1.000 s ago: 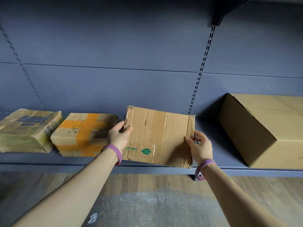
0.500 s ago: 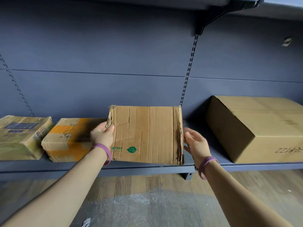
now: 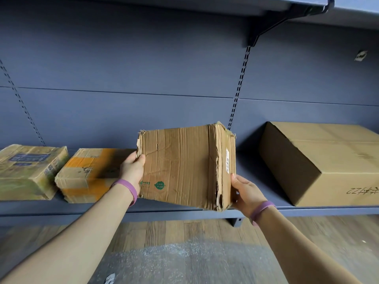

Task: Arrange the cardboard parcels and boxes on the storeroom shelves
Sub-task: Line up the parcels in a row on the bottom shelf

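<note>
A worn brown cardboard box [image 3: 180, 167] with a green stamp and torn edges stands on edge over the blue shelf [image 3: 176, 212], tilted, with its narrow right side and a white label now showing. My left hand [image 3: 133, 171] grips its upper left edge. My right hand [image 3: 245, 191] holds its lower right side, fingers behind the box. To its left lie a parcel with orange tape [image 3: 90, 173] and a parcel wrapped in yellowish tape [image 3: 28, 171]. A large plain carton [image 3: 320, 162] sits on the shelf to the right.
The shelf's blue back panel has slotted uprights [image 3: 239, 89]. An upper shelf with a black bracket [image 3: 272, 25] hangs above. Below the shelf are a wooden floor [image 3: 320, 238] and a sheet of bubble wrap [image 3: 184, 261]. A gap of shelf lies between the held box and the large carton.
The held box has turned so that its right side faces me, and it has shifted a little to the right. My right hand moved from open beside it to holding its lower right side.
</note>
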`<act>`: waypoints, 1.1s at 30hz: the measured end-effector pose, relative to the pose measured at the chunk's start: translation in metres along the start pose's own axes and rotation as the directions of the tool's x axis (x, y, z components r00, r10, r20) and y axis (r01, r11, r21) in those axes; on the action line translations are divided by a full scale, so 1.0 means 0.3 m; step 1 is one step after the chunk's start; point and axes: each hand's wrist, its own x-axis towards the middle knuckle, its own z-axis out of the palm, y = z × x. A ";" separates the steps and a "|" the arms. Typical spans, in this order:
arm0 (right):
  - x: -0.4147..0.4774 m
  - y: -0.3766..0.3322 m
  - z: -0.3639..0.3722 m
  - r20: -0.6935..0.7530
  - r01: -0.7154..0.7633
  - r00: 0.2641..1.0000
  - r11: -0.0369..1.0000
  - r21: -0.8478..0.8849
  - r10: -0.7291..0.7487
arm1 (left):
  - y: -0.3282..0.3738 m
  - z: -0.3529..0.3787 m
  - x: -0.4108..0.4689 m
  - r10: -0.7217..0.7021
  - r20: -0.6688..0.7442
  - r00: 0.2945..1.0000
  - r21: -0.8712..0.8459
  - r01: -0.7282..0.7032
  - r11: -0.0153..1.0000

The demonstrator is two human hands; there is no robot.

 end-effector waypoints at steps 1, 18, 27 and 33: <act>0.001 -0.006 0.008 -0.052 0.020 0.998 1.000 -0.011 -0.021 | 0.003 0.005 0.000 -0.015 0.030 0.999 0.013 0.015 1.000; -0.017 -0.039 0.176 -0.281 0.287 0.926 0.954 0.090 -0.252 | 0.048 0.183 -0.200 0.052 0.414 0.909 0.036 -0.073 0.997; -0.028 -0.047 0.202 -0.027 0.308 0.951 0.951 0.043 -0.307 | 0.025 0.053 -0.083 0.003 0.266 0.964 -0.202 0.053 0.978; 0.010 -0.021 0.180 -0.145 0.208 0.961 0.962 -0.178 -0.234 | 0.021 -0.017 -0.028 -0.016 0.190 0.982 -0.186 0.052 0.981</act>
